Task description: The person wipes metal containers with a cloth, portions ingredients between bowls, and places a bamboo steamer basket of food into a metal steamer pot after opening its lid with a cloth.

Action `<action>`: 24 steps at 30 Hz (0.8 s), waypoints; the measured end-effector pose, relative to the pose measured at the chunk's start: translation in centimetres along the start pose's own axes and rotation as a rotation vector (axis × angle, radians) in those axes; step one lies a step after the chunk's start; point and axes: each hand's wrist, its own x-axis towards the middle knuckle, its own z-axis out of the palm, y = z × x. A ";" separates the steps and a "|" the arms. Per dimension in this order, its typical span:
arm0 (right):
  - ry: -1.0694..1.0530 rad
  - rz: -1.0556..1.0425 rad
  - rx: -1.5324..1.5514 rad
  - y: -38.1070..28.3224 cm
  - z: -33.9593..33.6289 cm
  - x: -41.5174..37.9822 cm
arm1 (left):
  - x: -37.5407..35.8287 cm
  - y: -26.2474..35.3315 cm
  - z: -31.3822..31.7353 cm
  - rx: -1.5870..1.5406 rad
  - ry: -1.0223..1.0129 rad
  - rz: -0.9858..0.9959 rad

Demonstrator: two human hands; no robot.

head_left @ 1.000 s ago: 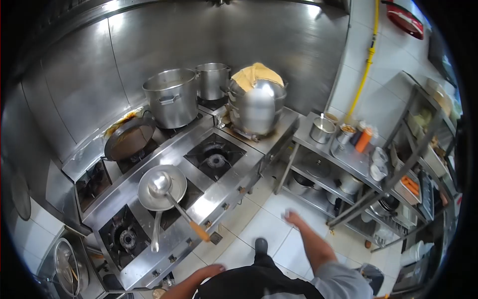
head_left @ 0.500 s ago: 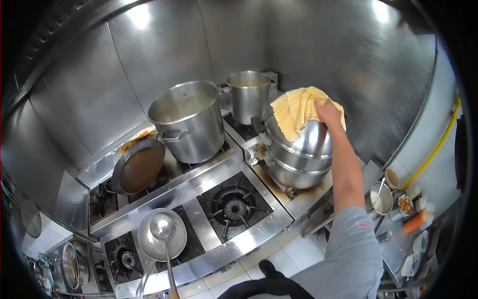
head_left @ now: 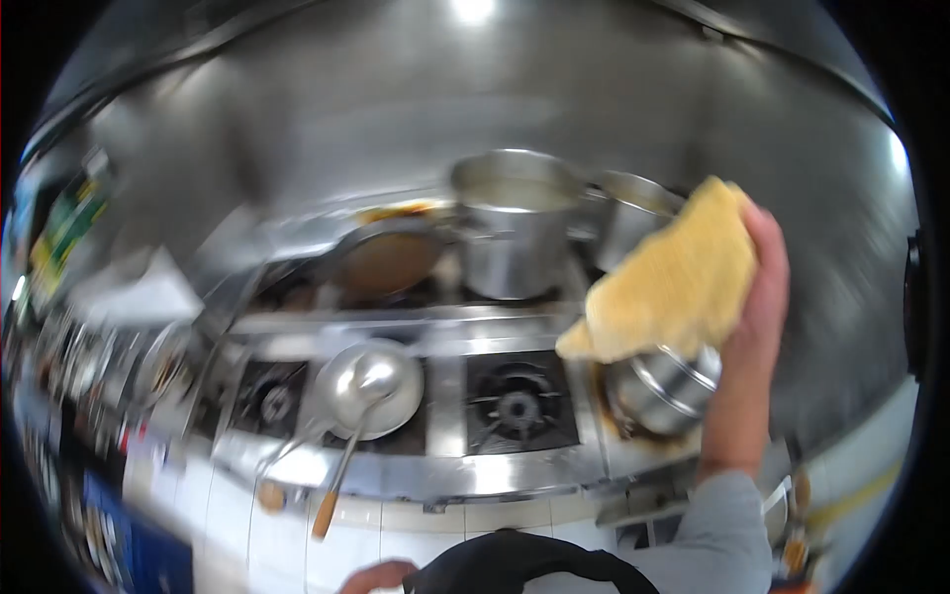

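Raised at the right, my right hand (head_left: 768, 272) is closed on a yellow cloth (head_left: 678, 277), which hangs in front of the stove. Behind and below the cloth stands a round steel steamer pot (head_left: 665, 394), its upper part covered by the cloth from this angle. At the bottom edge only a little of my left hand (head_left: 379, 576) shows, close to my body; its fingers are cut off and blurred. A steel wok (head_left: 401, 411) with a ladle (head_left: 376, 376) resting in it sits on a front burner.
A tall stockpot (head_left: 515, 252) and a smaller pot (head_left: 623, 233) stand at the back. Left of them leans a dark pan (head_left: 391, 262). A burner (head_left: 517, 404) lies between the wok and the steamer. Blurred shelves and utensils fill the left side.
My right hand has lifted the yellow cloth off the steamer lid and toward me. The view has swung left, and my left hand has come into sight at the bottom.
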 end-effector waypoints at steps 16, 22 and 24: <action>-1.182 0.665 -0.092 24.8 33.1 -27.8 | -33.4 0.4 3.9 -0.313 1.413 0.740; -1.626 0.561 -0.645 26.5 31.7 -29.4 | -35.0 -3.0 2.2 -0.346 1.804 0.353; -1.663 0.477 -0.736 24.7 31.0 -28.4 | -34.4 -1.8 -0.4 -0.173 1.898 0.623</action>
